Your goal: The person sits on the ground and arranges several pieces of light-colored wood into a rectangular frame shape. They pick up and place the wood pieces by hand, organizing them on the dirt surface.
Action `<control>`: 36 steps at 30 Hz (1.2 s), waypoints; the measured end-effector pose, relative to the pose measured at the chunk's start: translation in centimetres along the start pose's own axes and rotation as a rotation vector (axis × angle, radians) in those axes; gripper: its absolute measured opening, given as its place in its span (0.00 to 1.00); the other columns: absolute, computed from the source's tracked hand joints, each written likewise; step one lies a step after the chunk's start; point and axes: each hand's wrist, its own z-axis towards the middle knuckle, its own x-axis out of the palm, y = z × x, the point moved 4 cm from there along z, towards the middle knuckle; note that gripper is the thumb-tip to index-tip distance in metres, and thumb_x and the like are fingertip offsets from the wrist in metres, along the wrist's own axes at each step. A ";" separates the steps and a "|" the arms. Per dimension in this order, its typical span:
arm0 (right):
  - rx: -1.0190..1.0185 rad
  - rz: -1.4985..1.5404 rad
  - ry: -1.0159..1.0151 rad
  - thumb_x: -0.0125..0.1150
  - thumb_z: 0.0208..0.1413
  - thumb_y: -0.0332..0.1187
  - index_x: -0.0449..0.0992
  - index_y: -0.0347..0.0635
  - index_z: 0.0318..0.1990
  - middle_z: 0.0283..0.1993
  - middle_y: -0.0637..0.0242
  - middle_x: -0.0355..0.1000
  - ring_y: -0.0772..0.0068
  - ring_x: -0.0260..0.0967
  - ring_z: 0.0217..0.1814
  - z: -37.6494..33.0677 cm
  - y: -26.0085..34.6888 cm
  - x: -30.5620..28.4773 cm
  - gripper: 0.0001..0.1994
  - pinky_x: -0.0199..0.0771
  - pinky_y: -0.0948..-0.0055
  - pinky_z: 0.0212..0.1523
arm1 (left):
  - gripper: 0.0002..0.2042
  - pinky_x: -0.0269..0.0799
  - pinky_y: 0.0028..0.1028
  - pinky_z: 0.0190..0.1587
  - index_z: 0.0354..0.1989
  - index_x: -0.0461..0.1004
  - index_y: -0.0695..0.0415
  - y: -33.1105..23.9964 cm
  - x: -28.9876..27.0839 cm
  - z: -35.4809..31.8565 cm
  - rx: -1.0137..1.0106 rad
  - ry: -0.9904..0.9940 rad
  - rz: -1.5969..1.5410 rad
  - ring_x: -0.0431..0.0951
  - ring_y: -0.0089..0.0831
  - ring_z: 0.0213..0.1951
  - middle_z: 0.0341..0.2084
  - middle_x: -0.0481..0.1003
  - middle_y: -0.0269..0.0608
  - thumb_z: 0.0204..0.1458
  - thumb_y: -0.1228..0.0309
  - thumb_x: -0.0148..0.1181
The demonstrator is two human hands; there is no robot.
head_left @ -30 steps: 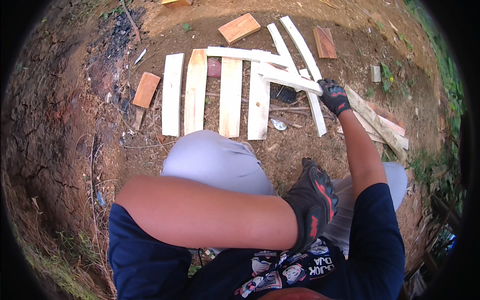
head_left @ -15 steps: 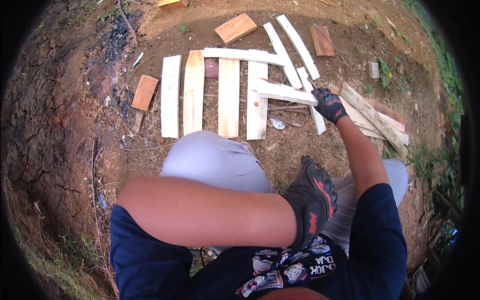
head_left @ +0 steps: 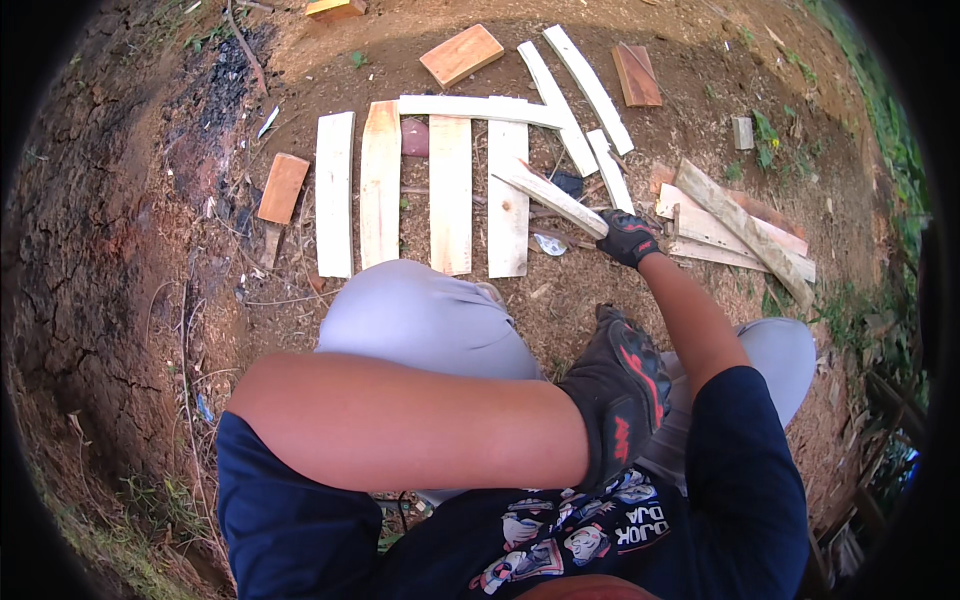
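Note:
My right hand [head_left: 627, 238], in a black glove, grips one end of a pale wooden plank [head_left: 548, 193] that slants up to the left, its far end over the upright boards. My left hand [head_left: 620, 385], also gloved in black and red, rests against my right thigh, with my forearm folded across my lap; it holds nothing visible. Several pale planks [head_left: 450, 193] lie side by side on the dirt in front of my knee, and a cross plank [head_left: 480, 108] lies over their far ends.
More loose planks [head_left: 740, 225] are piled at the right. Two long slats [head_left: 588, 90] and reddish-brown blocks [head_left: 462, 55] [head_left: 283, 187] [head_left: 636, 74] lie around the row. Bare cracked earth rises at the left; grass edges the right side.
My right hand has drawn the plank down and toward me, so it now slants across the rightmost upright board. My left arm has not moved.

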 end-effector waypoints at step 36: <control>0.031 -0.049 -0.192 0.71 0.55 0.57 0.67 0.40 0.74 0.73 0.49 0.67 0.47 0.66 0.75 3.1 7.5 0.3 0.44 0.65 0.49 0.74 | 0.23 0.71 0.55 0.59 0.58 0.82 0.53 0.1 1.1 0.6 -0.048 -0.014 -0.078 0.79 0.46 0.58 0.54 0.81 0.43 0.54 0.59 0.65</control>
